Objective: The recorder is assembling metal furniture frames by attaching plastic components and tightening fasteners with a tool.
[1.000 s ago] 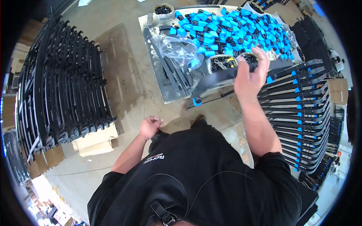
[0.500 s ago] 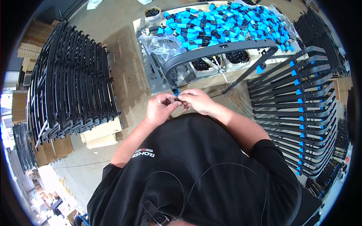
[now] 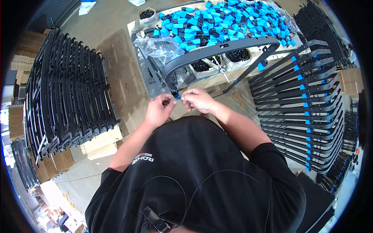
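Note:
A long black curved frame [image 3: 217, 49] arches in front of me, resting on the edge of the worktable. At its near left end sits a small blue-and-black end piece [image 3: 178, 95]. My left hand [image 3: 158, 110] is closed just left of this piece, its fingertips up against it. On the other side my right hand [image 3: 199, 101] has its fingers curled and pinched close to the same piece. Whatever small thing either hand may hold is hidden by the fingers. A second blue piece [image 3: 262, 66] is fitted on the frame's right leg.
A heap of blue-and-black pieces [image 3: 217, 23] covers the worktable [image 3: 144, 73]. Tubs of small black parts [image 3: 237, 55], a yellow-handled tool [image 3: 218, 64] and a clear plastic bag [image 3: 161, 48] lie nearer. Black frames stand stacked at left [image 3: 66, 93] and, with blue pieces, at right [image 3: 307, 105].
My hands have drawn slightly apart at the blue end piece, where their fingers met before. The whole view has shifted a little, so the table and frames sit further left.

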{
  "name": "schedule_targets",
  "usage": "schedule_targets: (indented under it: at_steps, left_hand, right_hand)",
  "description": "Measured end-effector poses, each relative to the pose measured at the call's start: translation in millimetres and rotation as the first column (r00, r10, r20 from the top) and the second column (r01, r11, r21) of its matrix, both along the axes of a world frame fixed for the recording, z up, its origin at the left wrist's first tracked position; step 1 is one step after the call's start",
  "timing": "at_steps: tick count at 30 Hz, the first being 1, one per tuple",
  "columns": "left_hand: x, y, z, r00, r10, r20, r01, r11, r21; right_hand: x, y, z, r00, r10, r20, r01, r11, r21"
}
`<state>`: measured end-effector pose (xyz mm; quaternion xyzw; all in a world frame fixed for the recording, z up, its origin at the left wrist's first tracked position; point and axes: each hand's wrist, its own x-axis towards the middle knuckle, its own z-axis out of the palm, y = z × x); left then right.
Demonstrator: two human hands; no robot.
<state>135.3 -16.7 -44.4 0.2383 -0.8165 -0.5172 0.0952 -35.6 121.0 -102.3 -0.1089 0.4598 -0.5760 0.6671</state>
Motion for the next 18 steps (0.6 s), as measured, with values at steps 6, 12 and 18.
schedule_targets:
  at_steps: [6,12,18]
  left_hand:
    - [-16.5,-16.5,-36.7,0.938,0.049,0.343,-0.002,0.99,-0.138]
    - [-30.4,-18.1,-27.6,0.869,-0.009,0.494,0.188,0.93,-0.315]
    - [-39.2,-17.9,-17.7,0.807,-0.065,0.588,0.285,0.913,-0.29]
  right_hand:
    - [-5.4,-23.7,-6.1,0.958,-0.228,-0.172,0.241,0.969,0.06]
    - [-8.2,-35.5,-17.4,0.966,-0.173,-0.191,0.194,0.976,0.095]
    - [-13.6,-33.3,-18.3,0.963,-0.012,-0.268,0.026,0.999,0.046]
